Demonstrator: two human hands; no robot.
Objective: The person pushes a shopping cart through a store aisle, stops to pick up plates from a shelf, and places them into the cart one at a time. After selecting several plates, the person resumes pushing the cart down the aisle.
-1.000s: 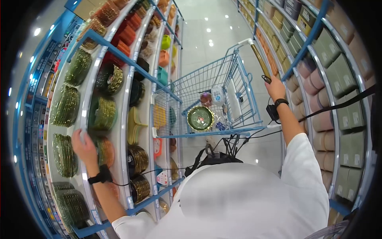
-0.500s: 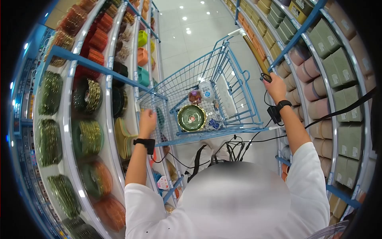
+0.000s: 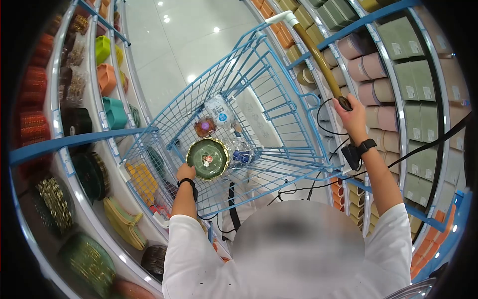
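In the head view, a green dish with a gold edge (image 3: pixel 207 158) sits inside the blue wire shopping cart (image 3: pixel 271 195). Think of the dish as the middle of a clock. The left hand (image 3: pixel 186 172) is at 8 o'clock, right by the dish's edge, with its fingers bent. I cannot tell if it grips the edge or just touches it. The right hand (image 3: pixel 352 117), between 2 and 3 o'clock, is wrapped around the end of the gold-brown cart handle (image 3: pixel 321 57).

As far as the picture shows, the dish is already in the cart, and the left hand is not yet away from it. What is left to do, I cannot tell.

Now the counting. In the cart I see four things: one dish, one small brown round thing (image 3: pixel 204 127) at 12 o'clock, one white pack with blue print (image 3: pixel 219 110) just past 12, and one clear plastic bundle (image 3: pixel 242 157) at 3. The blue bits in that bundle are too blurry to count. There are two black wristbands (image 3: pixel 367 145), one on each arm. On the shelf, one teal bin (image 3: pixel 114 113) is at 10 o'clock. One orange bin (image 3: pixel 105 78) and one lime bin (image 3: pixel 102 49) are between 10 and 11.
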